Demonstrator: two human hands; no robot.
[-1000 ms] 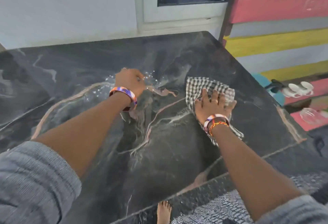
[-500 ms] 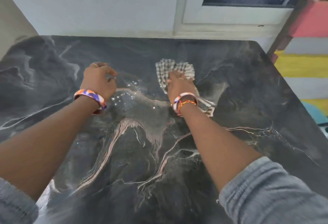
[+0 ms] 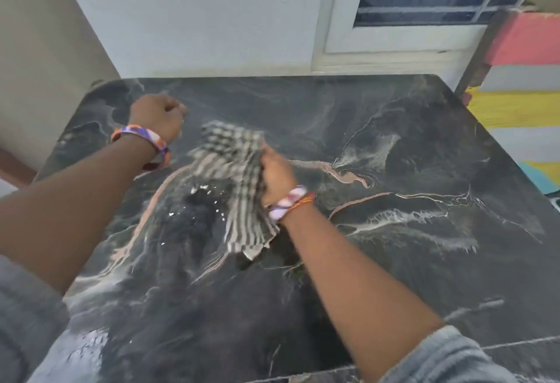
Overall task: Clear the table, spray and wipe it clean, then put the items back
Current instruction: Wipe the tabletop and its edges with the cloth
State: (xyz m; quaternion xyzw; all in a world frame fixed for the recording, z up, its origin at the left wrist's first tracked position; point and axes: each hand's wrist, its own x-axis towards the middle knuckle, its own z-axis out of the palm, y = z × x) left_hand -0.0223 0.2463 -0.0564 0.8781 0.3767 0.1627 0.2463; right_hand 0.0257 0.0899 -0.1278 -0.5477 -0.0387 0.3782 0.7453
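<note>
A checked grey-and-white cloth lies spread on the black marble table, blurred by motion. My right hand grips the cloth's right edge near the table's middle. Wet spots and white droplets sit on the marble just left of the cloth. My left hand is closed in a fist at the far left of the table, resting on the surface, apart from the cloth. I cannot see anything held in the fist.
A white wall and a window frame stand behind the table's far edge. A bench with pink, grey and yellow slats stands at the right. A beige wall closes the left side.
My right hand has dragged the cloth leftward and toward me, now gripping its edge instead of pressing flat. The left fist has shifted further to the far left. The view tilted.
</note>
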